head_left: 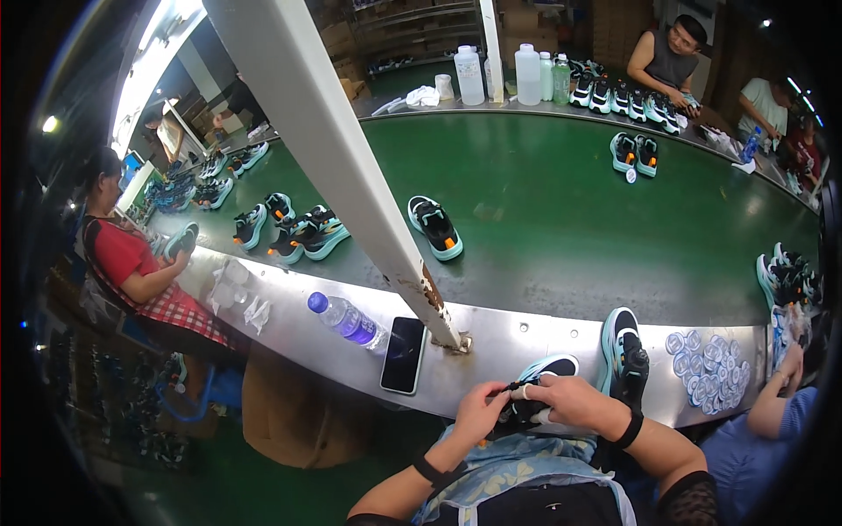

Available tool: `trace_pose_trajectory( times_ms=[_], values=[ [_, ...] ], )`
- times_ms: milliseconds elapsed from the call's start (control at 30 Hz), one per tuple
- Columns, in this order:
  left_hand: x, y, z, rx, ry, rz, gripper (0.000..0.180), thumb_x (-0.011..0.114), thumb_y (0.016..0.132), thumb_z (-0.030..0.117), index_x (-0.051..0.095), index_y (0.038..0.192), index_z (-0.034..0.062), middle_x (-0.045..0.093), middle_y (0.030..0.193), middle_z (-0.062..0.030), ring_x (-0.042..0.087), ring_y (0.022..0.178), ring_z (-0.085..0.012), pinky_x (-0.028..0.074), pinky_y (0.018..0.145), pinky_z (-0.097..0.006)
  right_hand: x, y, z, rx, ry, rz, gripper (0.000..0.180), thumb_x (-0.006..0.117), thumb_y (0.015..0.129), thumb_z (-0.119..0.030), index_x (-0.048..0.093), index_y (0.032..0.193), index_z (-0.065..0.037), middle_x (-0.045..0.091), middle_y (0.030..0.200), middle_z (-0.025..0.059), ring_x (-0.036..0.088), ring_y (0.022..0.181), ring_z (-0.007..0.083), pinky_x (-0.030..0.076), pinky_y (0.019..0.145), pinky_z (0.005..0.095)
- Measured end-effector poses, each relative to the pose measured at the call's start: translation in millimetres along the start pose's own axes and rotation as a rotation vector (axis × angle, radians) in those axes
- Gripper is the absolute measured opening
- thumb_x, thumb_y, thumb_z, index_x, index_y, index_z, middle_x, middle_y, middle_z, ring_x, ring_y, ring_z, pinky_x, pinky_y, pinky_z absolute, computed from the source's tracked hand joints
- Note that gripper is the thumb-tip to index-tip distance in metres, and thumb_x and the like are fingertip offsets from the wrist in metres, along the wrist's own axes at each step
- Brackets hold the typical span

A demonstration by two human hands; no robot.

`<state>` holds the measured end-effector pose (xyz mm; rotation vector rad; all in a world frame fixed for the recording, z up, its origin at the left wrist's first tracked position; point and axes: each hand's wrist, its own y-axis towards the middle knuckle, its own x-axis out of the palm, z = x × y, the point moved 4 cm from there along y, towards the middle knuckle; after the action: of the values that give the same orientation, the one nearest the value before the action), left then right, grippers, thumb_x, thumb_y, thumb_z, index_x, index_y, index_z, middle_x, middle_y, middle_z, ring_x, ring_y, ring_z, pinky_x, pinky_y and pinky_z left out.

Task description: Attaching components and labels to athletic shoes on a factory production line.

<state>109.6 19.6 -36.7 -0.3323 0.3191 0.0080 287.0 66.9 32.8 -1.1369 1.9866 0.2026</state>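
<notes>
Two hands, left hand (480, 410) and right hand (568, 399), pinch the black-and-teal shoe (537, 386) at the steel ledge (491, 342) (beside its upright mate (624, 351)); loosened fingers could let it slide into the lap.

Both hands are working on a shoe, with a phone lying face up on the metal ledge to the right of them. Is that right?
Not quite. The head view shows the phone left of the hands, beside the water bottle. The left hand and right hand do hold the shoe.

Phone (403, 354) right of bottle (345, 319)
</notes>
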Motion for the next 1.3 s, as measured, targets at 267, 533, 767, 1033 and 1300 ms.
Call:
trace_pose_trajectory(
  times_ms=[267,533,767,1033,1300],
  values=[
    [-10.2,-16.2,30.0,-0.479,-0.177,-0.485,0.036,0.059,0.095,0.032,0.065,0.102,-0.0019,0.067,0.085,-0.0093,0.053,0.059,-0.0089,0.043,0.056,-0.021,5.0,2.3,3.7,0.012,0.22,0.017,0.066,0.068,0.072,-0.005,0.052,0.134,-0.02,0.058,0.097,0.0165,0.06,0.09,0.0358,0.049,0.08,0.0405],
    [-1.6,-19.5,11.4,-0.461,-0.294,-0.516,0.027,0.055,0.097,0.024,0.065,0.102,0.0001,0.07,0.095,-0.0097,0.05,0.055,-0.0063,0.041,0.05,-0.02,12.2,-4.7,15.2,-0.117,0.864,0.182,0.045,0.069,0.082,-0.009,0.058,0.126,-0.01,0.062,0.093,0.0159,0.062,0.081,0.0314,0.05,0.073,0.0339],
    [-2.8,-20.3,4.4,-0.457,-0.39,-0.446,0.026,0.054,0.098,0.027,0.064,0.103,0.0039,0.07,0.094,-0.0032,0.049,0.053,-0.0035,0.037,0.04,-0.021,14.5,-0.6,-5.0,0.114,0.098,0.542,0.035,0.071,0.082,-0.026,0.066,0.114,-0.015,0.058,0.08,0.0127,0.061,0.074,0.032,0.049,0.065,0.0393],
    [-3.8,-20.1,11.2,-0.439,-0.286,-0.497,0.025,0.055,0.097,0.029,0.065,0.101,0.0059,0.07,0.096,-0.0019,0.047,0.051,-0.0037,0.037,0.038,-0.022,22.9,-2.1,-5.9,0.072,0.097,0.55,0.034,0.071,0.081,-0.023,0.065,0.114,-0.016,0.058,0.078,0.0123,0.059,0.072,0.0313,0.047,0.063,0.0408],
    [-6.7,-22.3,18.9,-0.491,-0.245,-0.46,0.026,0.055,0.097,0.024,0.067,0.101,0.0006,0.071,0.094,-0.0083,0.045,0.05,-0.0058,0.036,0.044,-0.022,23.1,-4.1,-3.7,0.046,0.207,0.558,0.037,0.073,0.079,-0.028,0.064,0.112,-0.014,0.058,0.079,0.0122,0.059,0.073,0.0311,0.048,0.061,0.0417]
  ],
)
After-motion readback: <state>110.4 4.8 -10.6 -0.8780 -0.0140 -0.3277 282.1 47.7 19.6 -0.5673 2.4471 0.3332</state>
